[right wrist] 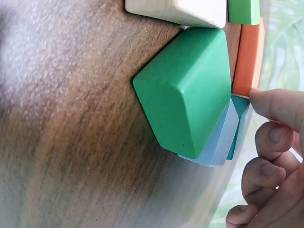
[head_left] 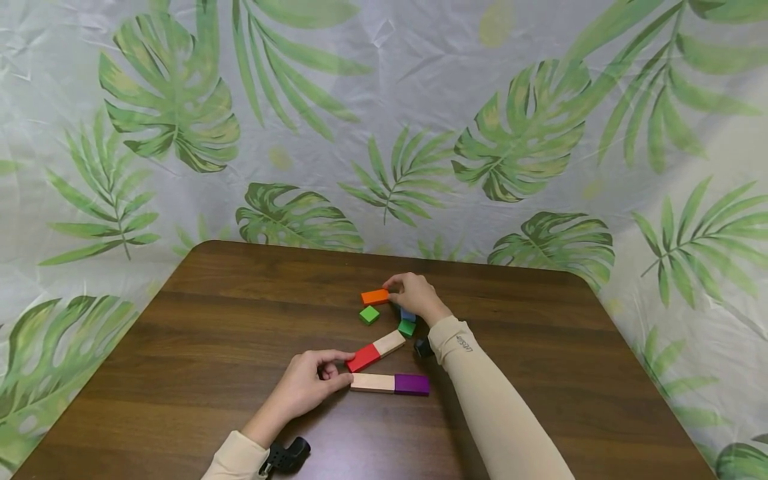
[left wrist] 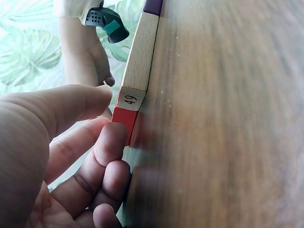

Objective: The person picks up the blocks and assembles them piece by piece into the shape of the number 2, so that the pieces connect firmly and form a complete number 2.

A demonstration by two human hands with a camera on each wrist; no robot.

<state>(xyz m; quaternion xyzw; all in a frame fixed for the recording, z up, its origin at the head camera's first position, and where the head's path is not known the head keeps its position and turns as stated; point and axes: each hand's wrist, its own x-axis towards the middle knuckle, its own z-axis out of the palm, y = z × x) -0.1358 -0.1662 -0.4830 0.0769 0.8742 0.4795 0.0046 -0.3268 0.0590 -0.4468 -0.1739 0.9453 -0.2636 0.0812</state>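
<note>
My right hand (head_left: 417,297) pinches the right end of an orange block (head_left: 375,297) between thumb and index finger. Below that hand are a blue block (head_left: 408,315), a green block (head_left: 407,328) and, partly hidden, a teal block (right wrist: 241,105). With its index fingertip, my left hand (head_left: 306,383) touches a red block (head_left: 363,359); its thumb is at the left end of a plain wooden block (head_left: 373,382) marked 49, and its other fingers curl loosely. A second plain wooden block (head_left: 390,342) meets the red one end to end, slanting toward the green block.
A purple block (head_left: 411,385) continues the lower wooden block to the right. One light green block (head_left: 369,315) lies just in front of the orange one. All rest on a brown wooden table (head_left: 240,300), with a leaf-patterned cloth (head_left: 420,100) behind its far edge.
</note>
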